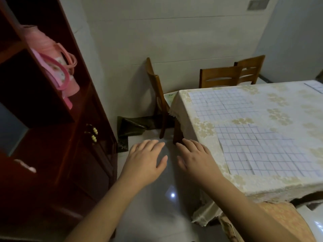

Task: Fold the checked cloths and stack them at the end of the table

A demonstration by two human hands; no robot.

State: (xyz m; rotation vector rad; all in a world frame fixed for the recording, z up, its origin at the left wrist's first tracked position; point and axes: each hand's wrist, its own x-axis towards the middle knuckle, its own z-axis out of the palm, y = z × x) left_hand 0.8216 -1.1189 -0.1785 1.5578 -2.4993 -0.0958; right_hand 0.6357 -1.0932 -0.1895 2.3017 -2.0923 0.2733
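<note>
Two white cloths with a blue checked pattern lie flat on the table (197, 123), which has a cream floral tablecloth. The near checked cloth (265, 151) lies by the table's left edge, and the far checked cloth (222, 103) sits at the far left corner. A corner of a third checked cloth (314, 86) shows at the right edge of the view. My left hand (146, 158) and my right hand (195, 156) hover palm down over the floor, left of the table, fingers spread and holding nothing. My right hand is just short of the table's edge.
A dark red wooden cabinet (57, 137) stands at the left, with pink bags (57, 67) on a shelf. Wooden chairs (220, 76) stand behind the table and one chair (157, 95) at its far left corner. The glossy tiled floor (157, 206) lies below my hands.
</note>
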